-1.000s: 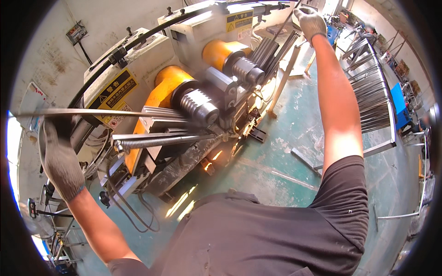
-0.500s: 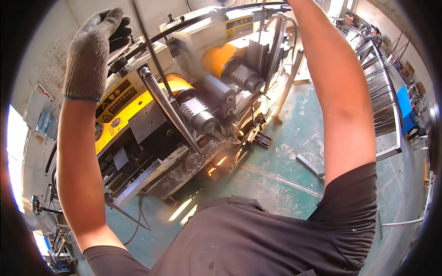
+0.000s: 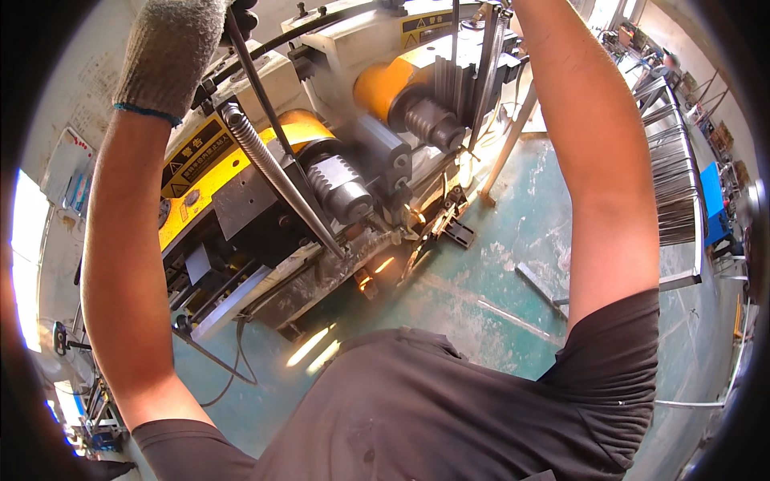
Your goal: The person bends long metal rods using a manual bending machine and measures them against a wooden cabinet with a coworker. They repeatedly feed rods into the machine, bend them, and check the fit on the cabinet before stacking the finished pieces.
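My left hand (image 3: pixel 172 52), in a grey knitted glove with dark fingertips, is raised at the upper left. Its fingers close around a thin dark metal rod (image 3: pixel 258 84) that slants down toward the machine; the top of the hand is cut off by the picture's edge. My right forearm (image 3: pixel 589 104) reaches up past the top edge, so the right hand is out of sight. Between my arms stands a yellow and grey machine with two ribbed steel rollers, one nearer (image 3: pixel 341 188) and one farther (image 3: pixel 433 124). Beside the nearer roller runs a spring-wound rod (image 3: pixel 269 160).
Yellow and black warning labels (image 3: pixel 195 156) mark the machine's housing. A rack of thin metal rods (image 3: pixel 674 176) stands at the right, with a blue panel (image 3: pixel 714 200) behind it. A metal bar (image 3: pixel 541 289) lies on the green floor. A cable (image 3: pixel 241 365) hangs at the lower left.
My left hand has moved up and right onto the thin dark rod, its fingers now around it. The right forearm has shifted slightly, its hand still out of view.
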`<state>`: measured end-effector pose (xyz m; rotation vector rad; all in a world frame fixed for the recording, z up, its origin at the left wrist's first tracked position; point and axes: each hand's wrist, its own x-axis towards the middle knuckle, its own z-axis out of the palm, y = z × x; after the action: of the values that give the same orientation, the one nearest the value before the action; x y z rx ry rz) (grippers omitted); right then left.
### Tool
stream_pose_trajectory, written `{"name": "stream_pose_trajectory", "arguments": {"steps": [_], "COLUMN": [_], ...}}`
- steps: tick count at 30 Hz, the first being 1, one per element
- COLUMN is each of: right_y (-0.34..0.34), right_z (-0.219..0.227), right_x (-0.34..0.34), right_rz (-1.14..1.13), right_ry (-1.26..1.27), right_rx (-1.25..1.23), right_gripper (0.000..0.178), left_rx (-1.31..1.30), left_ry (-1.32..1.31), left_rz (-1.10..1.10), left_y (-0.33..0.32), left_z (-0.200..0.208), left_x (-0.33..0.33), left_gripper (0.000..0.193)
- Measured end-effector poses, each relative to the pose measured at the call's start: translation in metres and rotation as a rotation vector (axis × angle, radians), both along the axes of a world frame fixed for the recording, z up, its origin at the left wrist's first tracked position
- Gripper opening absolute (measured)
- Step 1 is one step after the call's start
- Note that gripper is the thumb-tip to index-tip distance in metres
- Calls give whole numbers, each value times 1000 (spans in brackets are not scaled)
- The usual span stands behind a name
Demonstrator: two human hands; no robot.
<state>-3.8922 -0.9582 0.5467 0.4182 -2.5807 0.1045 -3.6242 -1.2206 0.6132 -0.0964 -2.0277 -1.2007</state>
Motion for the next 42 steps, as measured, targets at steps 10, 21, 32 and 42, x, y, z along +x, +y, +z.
{"name": "stream_pose_trajectory", "arguments": {"steps": [10, 21, 32, 42], "right_y": [-1, -4, 1, 1], "right_z": [-10, -16, -19, -20], "right_x": [-4, -2, 0, 5], "right_rz": [7, 12, 4, 6], "right_ry": [-30, -45, -54, -52], "right_rx": [46, 72, 87, 99], "right_gripper": [36, 34, 34, 33], "left_rx": [-82, -96, -140, -290], "left_ry": [-1, -36, -54, -202], "left_rz": [50, 25, 19, -7], "left_y": [1, -1, -24, -122], "left_z": [-6, -5, -4, -5], "left_x": [-6, -2, -17, -48], "left_gripper": [16, 16, 14, 31]}}
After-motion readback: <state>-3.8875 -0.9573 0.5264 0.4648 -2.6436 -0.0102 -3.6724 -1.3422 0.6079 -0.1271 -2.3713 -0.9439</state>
